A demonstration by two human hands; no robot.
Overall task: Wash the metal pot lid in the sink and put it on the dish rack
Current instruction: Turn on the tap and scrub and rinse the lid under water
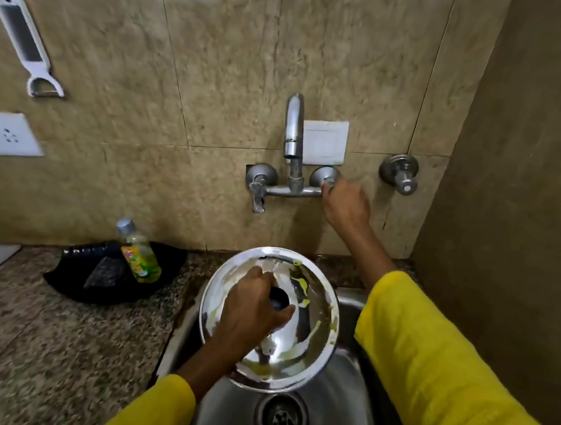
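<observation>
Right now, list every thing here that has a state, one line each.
Pot lid: dirty with green smears, held over the sink by its knob.
Left hand: closed on the lid's knob.
Right hand: on the tap's right handle.
Tap: flow not clearly visible.
Soap bottle: capped, upright.
Drain: unplugged.
Peeler: hanging on the wall.
</observation>
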